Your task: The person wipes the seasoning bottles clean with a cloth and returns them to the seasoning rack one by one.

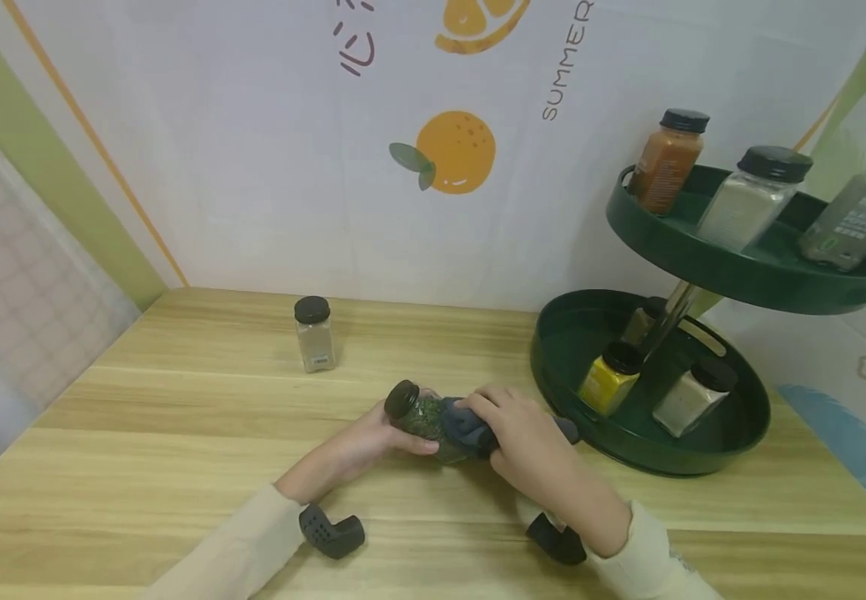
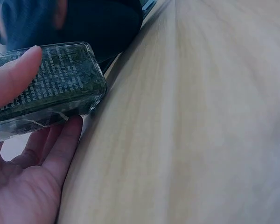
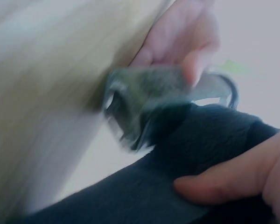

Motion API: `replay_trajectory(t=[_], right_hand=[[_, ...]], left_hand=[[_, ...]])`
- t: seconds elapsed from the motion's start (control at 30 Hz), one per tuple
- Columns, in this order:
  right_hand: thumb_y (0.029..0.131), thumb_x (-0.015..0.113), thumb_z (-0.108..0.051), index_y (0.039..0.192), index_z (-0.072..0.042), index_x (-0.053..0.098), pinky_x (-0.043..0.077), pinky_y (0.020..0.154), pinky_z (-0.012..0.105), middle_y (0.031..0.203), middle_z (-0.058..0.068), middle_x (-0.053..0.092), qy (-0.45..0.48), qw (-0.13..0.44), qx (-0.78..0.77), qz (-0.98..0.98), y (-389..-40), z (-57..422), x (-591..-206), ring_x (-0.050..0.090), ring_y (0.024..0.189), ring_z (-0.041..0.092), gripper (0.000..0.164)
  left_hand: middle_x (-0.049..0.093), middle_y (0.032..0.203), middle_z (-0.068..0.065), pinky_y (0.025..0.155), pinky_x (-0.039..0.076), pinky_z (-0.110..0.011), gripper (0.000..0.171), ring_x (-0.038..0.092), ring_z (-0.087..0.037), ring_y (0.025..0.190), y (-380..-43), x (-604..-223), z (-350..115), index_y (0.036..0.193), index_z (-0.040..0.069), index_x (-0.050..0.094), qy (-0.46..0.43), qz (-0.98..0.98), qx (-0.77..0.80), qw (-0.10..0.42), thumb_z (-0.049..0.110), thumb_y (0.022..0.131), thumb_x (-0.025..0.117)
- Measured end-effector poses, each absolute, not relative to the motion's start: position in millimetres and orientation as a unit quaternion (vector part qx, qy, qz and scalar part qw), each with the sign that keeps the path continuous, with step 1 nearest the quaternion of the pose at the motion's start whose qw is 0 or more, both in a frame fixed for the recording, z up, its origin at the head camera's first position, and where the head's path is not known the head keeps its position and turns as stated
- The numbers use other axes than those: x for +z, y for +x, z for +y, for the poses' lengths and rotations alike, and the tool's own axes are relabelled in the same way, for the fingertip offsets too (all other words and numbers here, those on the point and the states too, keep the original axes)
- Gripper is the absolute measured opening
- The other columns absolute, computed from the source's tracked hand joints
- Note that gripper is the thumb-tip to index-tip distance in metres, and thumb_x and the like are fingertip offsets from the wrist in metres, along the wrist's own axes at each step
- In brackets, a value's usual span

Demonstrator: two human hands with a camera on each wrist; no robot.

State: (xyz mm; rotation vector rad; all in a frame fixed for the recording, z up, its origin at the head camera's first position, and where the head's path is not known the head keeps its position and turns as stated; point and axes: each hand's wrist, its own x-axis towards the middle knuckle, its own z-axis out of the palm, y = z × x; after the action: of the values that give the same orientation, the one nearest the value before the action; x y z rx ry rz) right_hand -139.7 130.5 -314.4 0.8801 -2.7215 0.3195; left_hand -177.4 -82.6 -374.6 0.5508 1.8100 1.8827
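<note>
A clear spice jar of green dried herbs (image 1: 427, 419) with a black lid lies tilted in my left hand (image 1: 383, 433), lid toward the left. In the left wrist view the thumb presses one printed face of the herb jar (image 2: 65, 77) while the fingers reach beneath it. My right hand (image 1: 518, 433) grips a dark blue-grey cloth (image 1: 466, 423) and holds it against the jar's side. Seen from the right wrist, the cloth (image 3: 144, 191) hangs below the thumb, and the jar looks blurred.
A pale spice jar (image 1: 316, 342) stands at the back left of the wooden table (image 1: 177, 400). On the right is a two-tier dark green rack (image 1: 650, 454). Its lower tray bears a yellow jar (image 1: 605, 385) and others; its upper tray bears an orange-brown jar (image 1: 665, 171) and more.
</note>
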Motion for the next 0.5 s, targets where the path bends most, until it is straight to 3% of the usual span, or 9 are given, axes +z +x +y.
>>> replay_trajectory(t=[0.23, 0.5], right_hand=[[0.066, 0.064, 0.010, 0.112, -0.015, 0.061, 0.049, 0.082, 0.047, 0.106, 0.003, 0.062, 0.269, 0.099, 0.066, -0.956, -145.1, 136.9, -316.7, 0.057, 0.102, 0.028, 0.052], [0.065, 0.065, 0.014, 0.121, -0.016, 0.057, 0.048, 0.089, 0.043, 0.114, 0.002, 0.060, 0.323, 0.102, 0.112, -0.934, -132.1, 126.1, -309.1, 0.056, 0.104, 0.024, 0.064]], left_hand=[[0.048, 0.129, -0.007, 0.107, 0.028, -0.046, 0.055, 0.043, -0.022, 0.122, -176.5, -374.7, -83.6, 0.128, 0.010, 0.045, 0.205, 0.668, 0.676, 0.237, 0.009, 0.079, 0.070], [0.052, 0.125, -0.004, 0.105, 0.028, -0.045, 0.051, 0.044, -0.021, 0.119, -177.8, -375.4, -83.4, 0.124, 0.011, 0.048, 0.211, 0.667, 0.676, 0.230, 0.007, 0.078, 0.070]])
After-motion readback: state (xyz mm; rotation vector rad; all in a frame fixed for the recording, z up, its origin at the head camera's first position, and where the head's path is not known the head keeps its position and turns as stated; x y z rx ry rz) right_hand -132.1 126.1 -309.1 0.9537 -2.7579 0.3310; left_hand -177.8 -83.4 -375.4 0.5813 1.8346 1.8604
